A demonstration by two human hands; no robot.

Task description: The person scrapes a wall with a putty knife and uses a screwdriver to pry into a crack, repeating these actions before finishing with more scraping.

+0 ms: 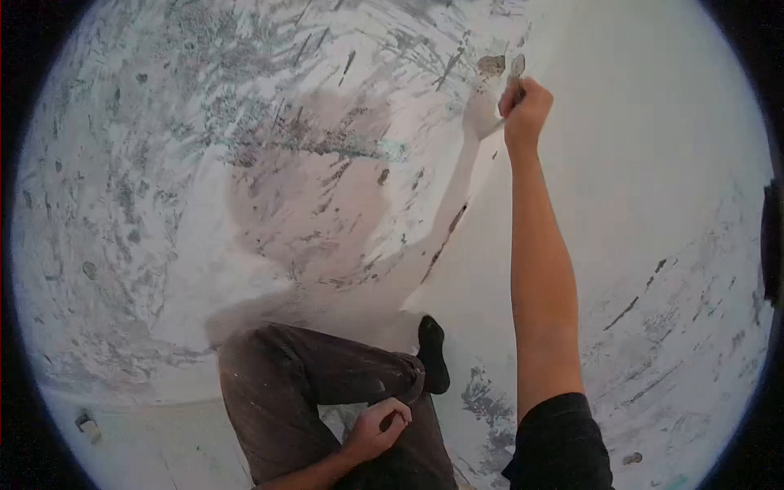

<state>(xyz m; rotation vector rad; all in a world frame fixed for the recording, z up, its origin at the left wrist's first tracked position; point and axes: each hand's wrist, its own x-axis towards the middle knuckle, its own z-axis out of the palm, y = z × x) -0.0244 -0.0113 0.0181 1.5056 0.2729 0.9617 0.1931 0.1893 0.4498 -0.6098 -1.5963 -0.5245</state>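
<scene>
My right hand (527,110) is raised at the far end of my stretched-out arm, its fingers closed on a small hand tool. The narrow, rounded greyish end of the small hand tool (518,65) sticks out above the fingers, while its handle is hidden in the grip. Just left of that tip is a brown, chipped hole (491,65) in the patchy white plastered surface (457,49). My left hand (380,427) rests on my lap, fingers curled in with the thumb near them and nothing showing between them.
A long dark crack (446,241) runs down the plaster below the hole. Grey scuffs and shorter gouges (653,273) mark both sides. My bent leg (327,367) and dark-socked foot (434,355) are below. A small dark-and-pale object (88,427) lies at lower left.
</scene>
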